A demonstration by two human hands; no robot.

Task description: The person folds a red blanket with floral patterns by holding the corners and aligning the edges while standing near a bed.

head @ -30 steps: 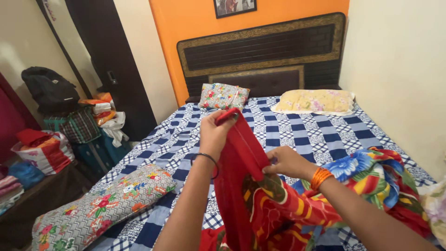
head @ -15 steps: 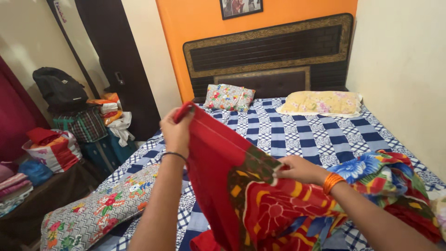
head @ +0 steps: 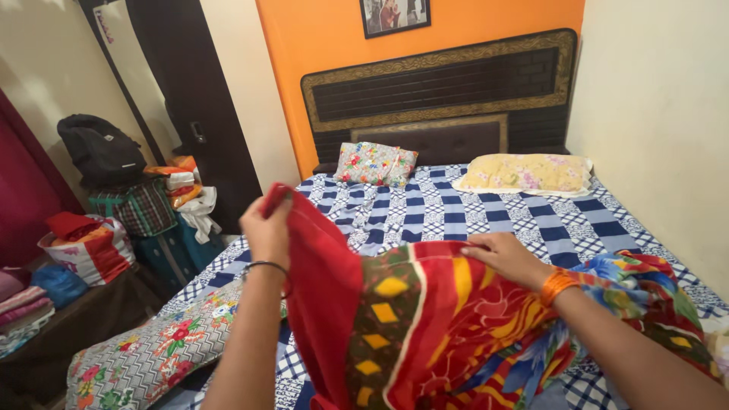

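Left hand point(head: 266, 228) pinches the red sheet's point(head: 425, 319) corner up; right hand point(head: 505, 258) grips its edge above the bed point(head: 456, 209). Judging by the bunched right end, the spread may snag or slip from either grip.

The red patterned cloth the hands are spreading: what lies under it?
Under the red patterned cloth lies the blue-and-white checked bedsheet, showing around its edges. The left hand lifts one corner; the right hand grips the top edge. Anything else beneath the cloth is covered.
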